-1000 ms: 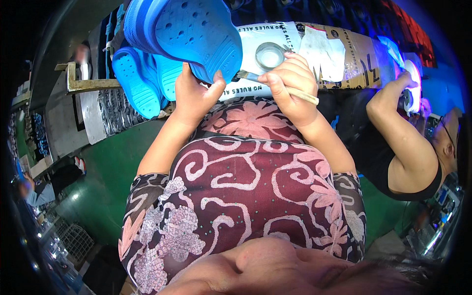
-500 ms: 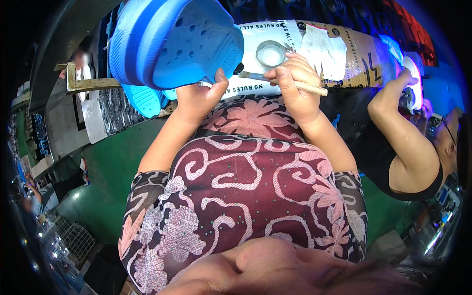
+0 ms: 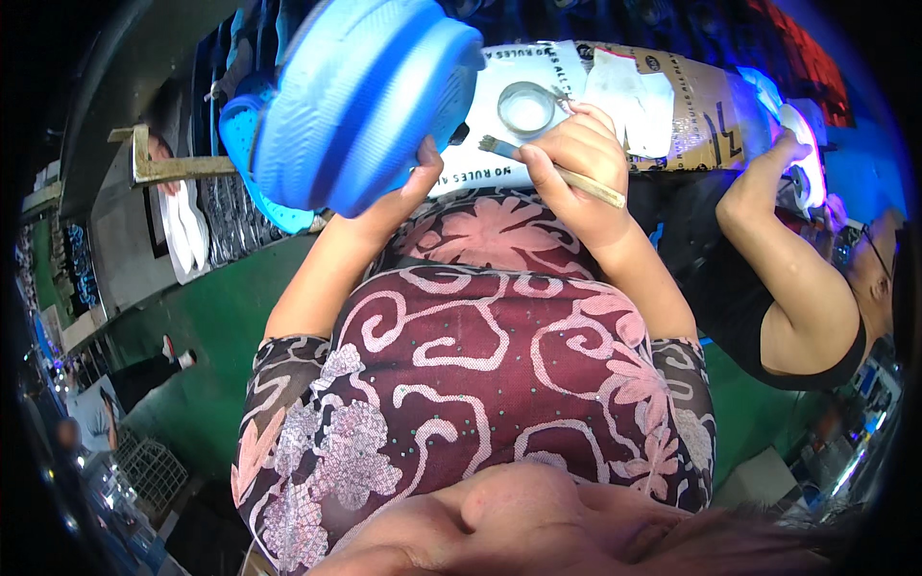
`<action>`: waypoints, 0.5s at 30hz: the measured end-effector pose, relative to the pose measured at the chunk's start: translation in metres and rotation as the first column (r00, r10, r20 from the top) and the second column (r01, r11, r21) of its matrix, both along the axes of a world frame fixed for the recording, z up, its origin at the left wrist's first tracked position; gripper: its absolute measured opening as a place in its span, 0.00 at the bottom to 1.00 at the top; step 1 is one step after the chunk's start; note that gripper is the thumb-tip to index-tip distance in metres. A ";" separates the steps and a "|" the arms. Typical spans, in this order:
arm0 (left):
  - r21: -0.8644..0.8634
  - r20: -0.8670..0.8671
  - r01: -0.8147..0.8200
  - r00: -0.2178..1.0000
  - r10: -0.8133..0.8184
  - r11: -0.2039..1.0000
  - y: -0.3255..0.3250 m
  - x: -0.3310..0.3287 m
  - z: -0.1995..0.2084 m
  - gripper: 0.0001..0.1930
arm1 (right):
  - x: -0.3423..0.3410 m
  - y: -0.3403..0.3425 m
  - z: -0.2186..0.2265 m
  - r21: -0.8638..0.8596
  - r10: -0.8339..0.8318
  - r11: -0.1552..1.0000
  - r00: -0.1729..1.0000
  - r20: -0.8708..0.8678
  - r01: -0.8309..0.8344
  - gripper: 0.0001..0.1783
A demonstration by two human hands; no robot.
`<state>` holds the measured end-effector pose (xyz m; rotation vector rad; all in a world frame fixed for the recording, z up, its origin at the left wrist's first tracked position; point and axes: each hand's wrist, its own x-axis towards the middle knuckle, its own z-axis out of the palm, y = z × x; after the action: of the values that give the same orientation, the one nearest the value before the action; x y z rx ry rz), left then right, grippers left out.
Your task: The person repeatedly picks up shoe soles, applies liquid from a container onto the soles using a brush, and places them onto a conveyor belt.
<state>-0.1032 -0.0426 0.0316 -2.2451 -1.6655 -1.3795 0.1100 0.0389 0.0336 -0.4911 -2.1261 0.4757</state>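
A blue foam clog (image 3: 360,101) is tilted up in my left hand (image 3: 408,187), its ridged sole facing me and the upper left. My left thumb presses on its rim; the other fingers are hidden behind the shoe. My right hand (image 3: 581,163) is closed around a flat brush (image 3: 586,184) with a pale wooden handle. The dark bristles point left, a short gap from the clog. Just beyond the brush stands a small round glass dish (image 3: 526,109) with pale contents. Another blue clog (image 3: 252,144) lies behind the held one, partly covered.
White paper and brown cardboard (image 3: 696,115) cover the bench. A metal bracket (image 3: 187,169) juts in at the left, by white soles (image 3: 184,230) on a conveyor. On the right a co-worker's arm (image 3: 783,250) holds a white shoe (image 3: 802,154). Dark racks line the far side.
The clog has been turned in my left hand, from its opening showing to its sole showing. The brush has moved slightly right, away from it. White soles now show on the left conveyor.
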 end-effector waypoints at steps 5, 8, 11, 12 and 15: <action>-0.248 0.588 0.056 0.802 0.105 0.967 -0.001 0.003 0.032 0.27 | 0.029 0.007 -0.018 -0.246 -0.151 0.964 0.968 -0.202 0.100 0.10; -0.407 0.768 0.408 0.637 0.065 0.817 -0.001 0.001 0.082 0.34 | 0.041 0.002 -0.039 -0.553 -0.289 0.830 0.907 -0.305 0.079 0.13; -0.447 0.813 0.700 0.578 -0.073 0.557 0.036 0.020 0.116 0.42 | 0.047 -0.003 -0.046 -0.632 -0.360 0.766 0.892 -0.275 0.114 0.14; -0.469 0.815 0.762 0.568 -0.115 0.447 0.053 0.029 0.131 0.44 | 0.049 -0.004 -0.044 -0.672 -0.368 0.733 0.893 -0.261 0.105 0.15; -0.269 0.828 0.919 0.374 -0.417 0.288 0.160 0.066 0.160 0.29 | 0.044 -0.007 -0.042 -0.714 -0.433 0.688 0.863 -0.259 0.130 0.17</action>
<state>-0.0376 0.1173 0.1915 -3.7535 -1.4160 -2.1276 0.1539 0.0323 -0.0087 -1.0277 -1.3688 1.0833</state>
